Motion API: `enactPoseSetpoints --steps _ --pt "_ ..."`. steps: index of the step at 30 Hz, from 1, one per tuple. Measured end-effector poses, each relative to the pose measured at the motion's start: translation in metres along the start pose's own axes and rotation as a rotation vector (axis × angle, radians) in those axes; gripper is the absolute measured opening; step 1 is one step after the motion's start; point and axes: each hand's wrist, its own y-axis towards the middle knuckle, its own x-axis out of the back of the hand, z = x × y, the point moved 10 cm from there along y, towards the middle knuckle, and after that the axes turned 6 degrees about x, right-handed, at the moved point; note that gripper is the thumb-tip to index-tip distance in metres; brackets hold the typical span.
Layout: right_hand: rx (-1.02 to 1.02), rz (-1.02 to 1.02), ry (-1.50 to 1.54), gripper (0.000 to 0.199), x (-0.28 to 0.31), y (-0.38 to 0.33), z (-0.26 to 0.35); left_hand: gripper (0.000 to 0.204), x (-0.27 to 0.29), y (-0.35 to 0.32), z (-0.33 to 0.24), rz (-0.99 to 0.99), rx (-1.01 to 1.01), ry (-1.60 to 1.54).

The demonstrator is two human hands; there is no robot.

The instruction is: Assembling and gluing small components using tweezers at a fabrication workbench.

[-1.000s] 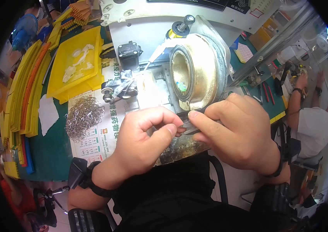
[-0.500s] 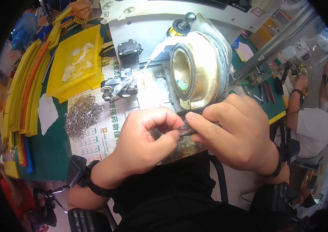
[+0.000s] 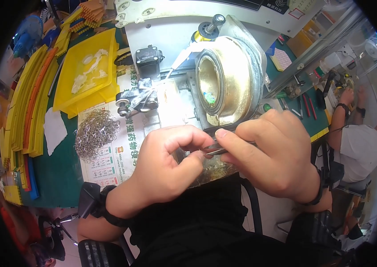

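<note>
My left hand (image 3: 166,162) is closed in a pinch, thumb against forefinger, at the near edge of the machine. What sits between those fingertips is too small and hidden to make out. My right hand (image 3: 271,153) grips a slim metal tool (image 3: 217,151), perhaps tweezers, whose thin end reaches the left fingertips. Just beyond both hands stands a round brass-coloured bowl (image 3: 231,80) on the machine, brightly lit. Left of my left hand lies a tangled heap of small metal wire pieces (image 3: 96,135) on printed paper (image 3: 113,164).
A yellow tray (image 3: 70,73) with white scraps sits at the back left, beside stacked yellow strips (image 3: 26,102). A metal clamp-like fixture (image 3: 141,99) and a spool (image 3: 208,30) stand behind my hands. Red-handled tools (image 3: 309,106) lie right. Another person (image 3: 360,147) works at far right.
The slim tool has tilted slightly between my fingertips, and my right fingers have shifted a little. At far right, the other person's arm has moved lower.
</note>
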Motion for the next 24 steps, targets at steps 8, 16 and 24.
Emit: enactPoseSetpoints --steps 8,16,24 --pt "-0.203 0.008 0.361 0.026 -0.005 -0.035 -0.017 0.015 0.009 -0.002 -0.017 -0.016 -0.170 -0.038" --pt "-0.382 0.117 0.316 0.023 -0.075 -0.109 -0.022 0.022 0.005 -0.003 -0.003 -0.087 -0.092 -0.086" --pt "-0.543 -0.129 0.252 0.025 -0.079 -0.145 -0.047 0.059 -0.094 -0.092 -0.112 0.934 -0.286 -0.503"
